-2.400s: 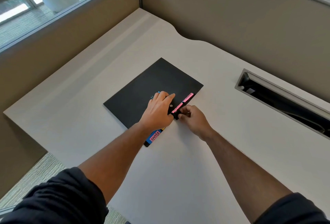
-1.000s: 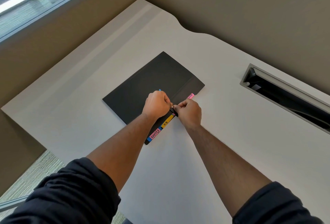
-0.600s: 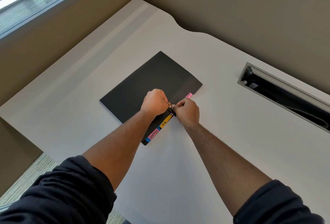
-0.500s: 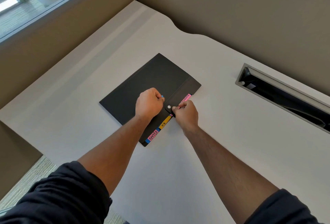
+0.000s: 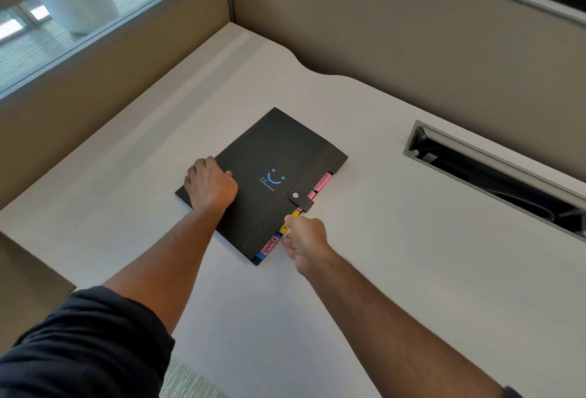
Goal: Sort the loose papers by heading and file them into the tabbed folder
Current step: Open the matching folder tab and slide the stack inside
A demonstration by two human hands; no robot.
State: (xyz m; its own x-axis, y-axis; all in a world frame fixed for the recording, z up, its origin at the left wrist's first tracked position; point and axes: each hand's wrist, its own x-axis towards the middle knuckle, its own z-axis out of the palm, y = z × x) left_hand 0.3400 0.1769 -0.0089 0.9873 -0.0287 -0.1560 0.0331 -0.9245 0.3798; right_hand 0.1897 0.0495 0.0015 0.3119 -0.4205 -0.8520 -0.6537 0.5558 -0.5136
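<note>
A black tabbed folder [image 5: 272, 147] lies closed on the white desk [image 5: 396, 255], its flap held by a strap with a metal snap [image 5: 295, 195]. A blue smile logo shows on the cover. Pink, yellow and blue tabs [image 5: 269, 245] stick out along its right edge. My left hand [image 5: 211, 186] grips the folder's left edge with curled fingers. My right hand [image 5: 306, 239] holds the right edge just below the strap, thumb by the yellow tab [image 5: 295, 214]. No loose papers are in sight.
An open cable slot [image 5: 491, 172] is set into the desk to the right. Beige partition walls [image 5: 412, 48] close in the back and left sides. A white plant pot [image 5: 82, 4] stands behind the window at the upper left.
The strap has been snapped down. My left hand moved from the strap to the folder's left edge, uncovering the logo. My right hand slid down along the tabbed edge.
</note>
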